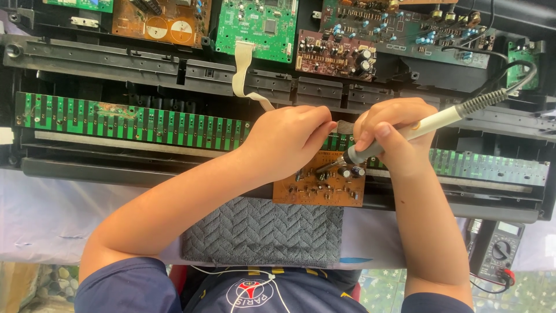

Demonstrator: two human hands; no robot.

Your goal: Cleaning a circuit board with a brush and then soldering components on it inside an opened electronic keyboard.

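1. Grey cloth (263, 232) lies at the bench's near edge, the brown board (320, 184) just beyond it.
2. Right hand (394, 139), fingers clamped on the iron (414, 130), angles its tip down-left onto the board.
3. Left hand (289, 142), fingers together, steadies the board's left part.

One head-worn camera looks steeply down, close above the opened black electronic keyboard chassis (174, 69) on the bench.
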